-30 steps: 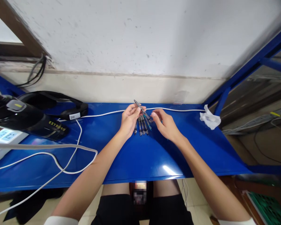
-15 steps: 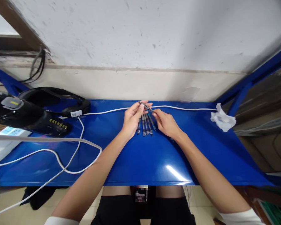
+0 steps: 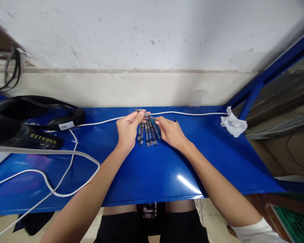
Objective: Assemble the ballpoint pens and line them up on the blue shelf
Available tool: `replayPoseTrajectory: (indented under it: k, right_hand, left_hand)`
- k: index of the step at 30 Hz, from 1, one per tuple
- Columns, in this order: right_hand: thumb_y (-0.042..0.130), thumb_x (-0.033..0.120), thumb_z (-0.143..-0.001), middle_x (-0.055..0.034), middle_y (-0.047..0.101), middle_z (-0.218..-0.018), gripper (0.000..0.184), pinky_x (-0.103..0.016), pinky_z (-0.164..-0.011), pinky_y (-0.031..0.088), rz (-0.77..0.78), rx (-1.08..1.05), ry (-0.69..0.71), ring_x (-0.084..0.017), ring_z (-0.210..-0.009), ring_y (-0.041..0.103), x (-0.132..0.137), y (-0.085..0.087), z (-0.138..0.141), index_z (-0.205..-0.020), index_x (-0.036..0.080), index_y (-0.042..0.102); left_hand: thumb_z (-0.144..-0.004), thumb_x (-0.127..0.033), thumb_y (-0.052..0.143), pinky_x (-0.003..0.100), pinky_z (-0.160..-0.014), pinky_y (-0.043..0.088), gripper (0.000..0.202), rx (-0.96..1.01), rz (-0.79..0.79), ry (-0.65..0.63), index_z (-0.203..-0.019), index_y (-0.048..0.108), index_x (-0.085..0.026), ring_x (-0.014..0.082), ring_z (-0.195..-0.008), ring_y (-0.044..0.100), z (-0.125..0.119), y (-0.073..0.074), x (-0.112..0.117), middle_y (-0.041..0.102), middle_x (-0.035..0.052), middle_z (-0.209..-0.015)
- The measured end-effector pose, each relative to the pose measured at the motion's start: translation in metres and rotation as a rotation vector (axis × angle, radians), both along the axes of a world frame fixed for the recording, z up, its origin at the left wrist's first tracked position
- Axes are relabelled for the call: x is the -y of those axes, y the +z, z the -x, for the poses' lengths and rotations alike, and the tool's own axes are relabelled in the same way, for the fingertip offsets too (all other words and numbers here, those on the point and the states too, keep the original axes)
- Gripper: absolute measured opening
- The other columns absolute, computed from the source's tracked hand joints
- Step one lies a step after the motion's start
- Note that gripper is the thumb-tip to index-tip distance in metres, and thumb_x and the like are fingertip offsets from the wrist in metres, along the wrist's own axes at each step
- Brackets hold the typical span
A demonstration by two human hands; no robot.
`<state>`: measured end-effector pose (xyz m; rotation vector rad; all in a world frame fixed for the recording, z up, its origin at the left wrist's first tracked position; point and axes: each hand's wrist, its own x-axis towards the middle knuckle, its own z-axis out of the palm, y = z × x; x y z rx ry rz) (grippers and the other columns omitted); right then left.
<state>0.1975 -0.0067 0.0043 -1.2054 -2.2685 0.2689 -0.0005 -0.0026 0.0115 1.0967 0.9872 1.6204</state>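
My left hand point(image 3: 128, 130) is closed in a pinch on a slim grey and dark pen point(image 3: 146, 114), which slants down from left to right above the table. The fingertips of my right hand point(image 3: 173, 132) are closed around the pen's right end, partly hiding it. Whether the pen is in one piece there I cannot tell. Just under and between the hands, several pens point(image 3: 147, 135) lie side by side on the blue table, mostly grey and clear, one teal at the right of the row. My hands cover part of the row.
The blue table point(image 3: 152, 175) meets a wall at the back. A black bottle point(image 3: 40, 140), a black headset-like band point(image 3: 63, 118) and looping white cables point(image 3: 73, 153) occupy the left. Crumpled white tissue point(image 3: 233, 123) lies at the right, near a blue frame post point(image 3: 250, 92).
The camera view has shifted, so the table's contents sit further left. My hands have moved slightly apart, and more of the pen's right part shows between them.
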Motion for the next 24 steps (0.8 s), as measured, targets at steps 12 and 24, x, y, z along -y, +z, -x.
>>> replayPoseTrajectory:
  k: [12, 24]
  right_hand:
    - [0.037, 0.031, -0.121, -0.0114, 0.075, -0.101, 0.031, -0.029, -0.07, 0.042, -0.188, -0.08, 0.017, -0.021, -0.083, 0.066, -0.0009, -0.0038, 0.0045, -0.118, 0.019, 0.066]
    - [0.041, 0.022, -0.118, -0.011, 0.072, -0.095, 0.027, -0.032, -0.073, 0.046, -0.253, -0.106, 0.046, -0.021, -0.083, 0.063, 0.0008, -0.0018, 0.0086, -0.12, 0.017, 0.067]
  left_hand:
    - [-0.09, -0.043, 0.091, 0.034, -0.087, 0.064, 0.025, 0.026, 0.034, 0.056, -0.101, 0.09, -0.021, 0.0198, -0.088, 0.081, -0.0033, 0.0044, 0.0043, 0.088, 0.0095, -0.105]
    - [-0.09, -0.041, 0.091, 0.033, -0.086, 0.064, 0.021, 0.088, 0.076, 0.054, -0.097, 0.09, -0.02, 0.018, -0.086, 0.08, -0.0047, 0.0071, 0.0066, 0.088, 0.0088, -0.104]
